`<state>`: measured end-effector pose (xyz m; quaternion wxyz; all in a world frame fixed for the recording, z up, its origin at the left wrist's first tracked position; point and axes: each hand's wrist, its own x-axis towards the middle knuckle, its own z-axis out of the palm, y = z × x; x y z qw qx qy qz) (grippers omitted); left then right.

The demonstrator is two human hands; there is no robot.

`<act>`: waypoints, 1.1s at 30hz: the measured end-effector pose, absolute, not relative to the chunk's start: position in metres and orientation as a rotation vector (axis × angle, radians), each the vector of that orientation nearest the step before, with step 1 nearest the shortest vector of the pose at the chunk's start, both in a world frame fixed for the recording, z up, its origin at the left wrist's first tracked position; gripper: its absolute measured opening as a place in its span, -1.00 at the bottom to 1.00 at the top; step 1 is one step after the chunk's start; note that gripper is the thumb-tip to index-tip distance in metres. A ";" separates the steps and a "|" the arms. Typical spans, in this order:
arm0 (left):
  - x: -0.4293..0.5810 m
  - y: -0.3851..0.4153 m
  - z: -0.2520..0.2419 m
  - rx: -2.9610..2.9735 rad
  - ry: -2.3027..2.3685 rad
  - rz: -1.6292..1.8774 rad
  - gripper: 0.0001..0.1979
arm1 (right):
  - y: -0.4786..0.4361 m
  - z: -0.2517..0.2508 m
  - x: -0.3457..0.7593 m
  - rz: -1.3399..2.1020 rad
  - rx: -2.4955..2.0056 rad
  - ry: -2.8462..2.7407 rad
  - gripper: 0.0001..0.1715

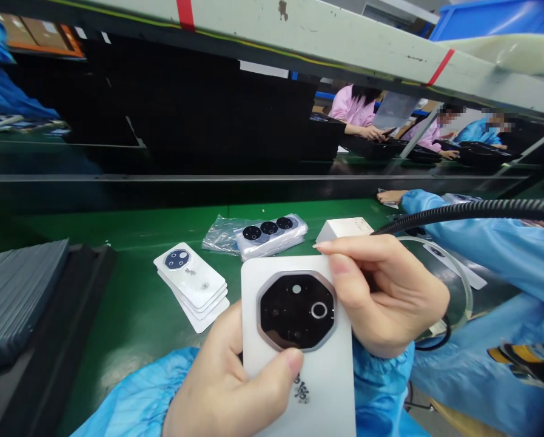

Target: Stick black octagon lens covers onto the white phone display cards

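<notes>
Both my hands hold a white phone back cover (299, 388) upright near me, with a dark octagonal camera module (296, 311) set in its upper part. My left hand (224, 388) grips the lower left side, its thumb beside the module. My right hand (385, 291) pinches the top right corner. Beyond the cover, a small stack of white covers with round lens modules (192, 282) lies on the green belt (130, 291). A clear plastic bag (221, 235) holds a wrapped strip of lens modules (269, 235).
A white box (344, 229) stands on the belt behind my right hand. A black ribbed hose (481, 209) crosses above my right arm. Grey stacked trays (17, 297) sit at left. A co-worker's hand (392, 196) rests at right, and more workers in pink and blue sit across the line.
</notes>
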<state>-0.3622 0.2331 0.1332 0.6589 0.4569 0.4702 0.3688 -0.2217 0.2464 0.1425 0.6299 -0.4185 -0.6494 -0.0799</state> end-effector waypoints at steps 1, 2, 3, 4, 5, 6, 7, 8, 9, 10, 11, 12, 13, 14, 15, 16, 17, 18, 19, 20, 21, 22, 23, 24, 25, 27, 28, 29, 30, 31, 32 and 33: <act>-0.362 0.233 0.133 1.039 1.070 0.835 -0.80 | 0.247 0.143 -0.222 -0.178 -0.960 -1.487 -0.81; -0.362 0.233 0.133 1.046 1.076 0.835 -0.80 | 0.247 0.143 -0.222 -0.169 -0.962 -1.486 -0.80; -0.362 0.233 0.133 1.051 1.078 0.834 -0.80 | 0.247 0.143 -0.222 -0.159 -0.963 -1.486 -0.79; -0.362 0.233 0.133 1.055 1.075 0.833 -0.81 | 0.247 0.143 -0.222 -0.149 -0.963 -1.483 -0.78; -0.363 0.233 0.134 1.055 1.072 0.833 -0.81 | 0.248 0.144 -0.222 -0.139 -0.964 -1.481 -0.77; -0.363 0.233 0.134 1.052 1.068 0.833 -0.81 | 0.248 0.144 -0.223 -0.134 -0.964 -1.480 -0.76; -0.363 0.233 0.135 1.050 1.065 0.833 -0.81 | 0.248 0.144 -0.223 -0.132 -0.961 -1.478 -0.76; -0.363 0.233 0.135 1.048 1.063 0.834 -0.81 | 0.248 0.144 -0.223 -0.132 -0.957 -1.478 -0.76; -0.363 0.233 0.135 1.047 1.061 0.835 -0.81 | 0.248 0.144 -0.223 -0.133 -0.958 -1.478 -0.76; -0.363 0.233 0.135 1.047 1.057 0.838 -0.81 | 0.248 0.143 -0.223 -0.136 -0.957 -1.478 -0.77; -0.363 0.234 0.135 1.045 1.052 0.838 -0.81 | 0.248 0.143 -0.223 -0.140 -0.956 -1.480 -0.77; -0.364 0.234 0.135 1.043 1.045 0.835 -0.81 | 0.248 0.143 -0.223 -0.141 -0.959 -1.481 -0.78; -0.364 0.234 0.134 1.038 1.035 0.829 -0.80 | 0.248 0.143 -0.223 -0.141 -0.961 -1.481 -0.80; -0.364 0.235 0.133 1.032 1.017 0.820 -0.79 | 0.248 0.143 -0.223 -0.146 -0.958 -1.481 -0.81; -0.365 0.235 0.132 1.027 0.996 0.810 -0.79 | 0.248 0.143 -0.223 -0.152 -0.953 -1.481 -0.82; -0.365 0.235 0.131 1.024 0.974 0.803 -0.78 | 0.248 0.144 -0.223 -0.163 -0.945 -1.481 -0.83; -0.365 0.236 0.131 1.024 0.957 0.799 -0.78 | 0.248 0.144 -0.223 -0.175 -0.941 -1.479 -0.82; -0.365 0.236 0.130 1.026 0.945 0.801 -0.78 | 0.248 0.145 -0.223 -0.188 -0.934 -1.478 -0.82; -0.365 0.236 0.129 1.029 0.942 0.805 -0.79 | 0.248 0.145 -0.223 -0.198 -0.933 -1.477 -0.81; -0.365 0.236 0.129 1.033 0.945 0.809 -0.79 | 0.249 0.145 -0.223 -0.203 -0.934 -1.477 -0.80; -0.366 0.236 0.129 1.036 0.952 0.810 -0.78 | 0.249 0.145 -0.223 -0.206 -0.935 -1.475 -0.80; -0.366 0.235 0.129 1.038 0.957 0.807 -0.77 | 0.249 0.145 -0.224 -0.206 -0.934 -1.474 -0.79; -0.366 0.235 0.130 1.041 0.958 0.804 -0.77 | 0.249 0.145 -0.224 -0.205 -0.929 -1.475 -0.79; -0.366 0.235 0.130 1.041 0.957 0.801 -0.76 | 0.249 0.145 -0.224 -0.206 -0.924 -1.474 -0.80; -0.367 0.235 0.129 1.039 0.954 0.801 -0.76 | 0.249 0.145 -0.224 -0.207 -0.922 -1.474 -0.80; -0.367 0.236 0.128 1.020 0.934 0.809 -0.75 | 0.249 0.146 -0.224 -0.211 -0.922 -1.477 -0.80; -0.367 0.237 0.127 0.995 0.914 0.809 -0.74 | 0.249 0.147 -0.225 -0.217 -0.921 -1.482 -0.80; -0.366 0.238 0.126 0.965 0.892 0.804 -0.72 | 0.249 0.147 -0.225 -0.224 -0.919 -1.489 -0.80; -0.366 0.238 0.124 0.939 0.870 0.796 -0.70 | 0.248 0.148 -0.225 -0.231 -0.915 -1.500 -0.80; -0.366 0.239 0.123 0.921 0.851 0.786 -0.69 | 0.248 0.149 -0.225 -0.235 -0.907 -1.510 -0.80; -0.365 0.240 0.122 0.911 0.839 0.776 -0.68 | 0.248 0.149 -0.225 -0.232 -0.904 -1.518 -0.80; -0.365 0.240 0.122 0.910 0.836 0.769 -0.67 | 0.248 0.149 -0.225 -0.224 -0.901 -1.523 -0.80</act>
